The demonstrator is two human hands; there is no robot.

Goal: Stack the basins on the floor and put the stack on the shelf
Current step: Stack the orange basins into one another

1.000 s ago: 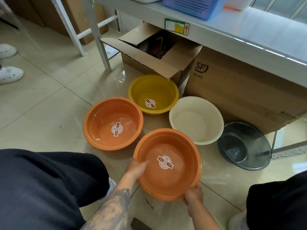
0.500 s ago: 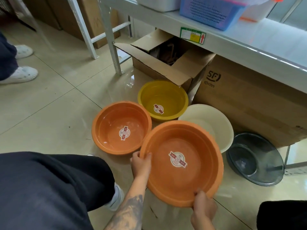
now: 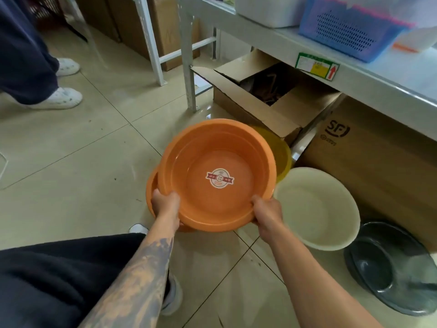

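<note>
I hold an orange basin [image 3: 212, 159] with a round sticker in its bottom, my left hand [image 3: 165, 204] gripping its near-left rim and my right hand [image 3: 267, 213] its near-right rim. It hangs over a second orange basin [image 3: 150, 195], of which only the left rim shows beneath. Behind it a yellow basin [image 3: 282, 155] is mostly hidden. A cream basin [image 3: 316, 209] sits on the floor to the right, and a dark grey basin [image 3: 390, 268] lies further right. The grey metal shelf [image 3: 369, 67] runs above.
An open cardboard box [image 3: 267, 100] and a large closed carton [image 3: 378, 162] stand under the shelf. A blue basket [image 3: 350, 27] and a white tub [image 3: 269, 10] sit on the shelf. Shelf legs [image 3: 188, 67] stand behind the basins. Another person's legs and white shoes [image 3: 59, 98] are at far left.
Both hands lifted the near orange basin off the floor and carried it left, over the other orange basin. The camera view shifted closer and leftward.
</note>
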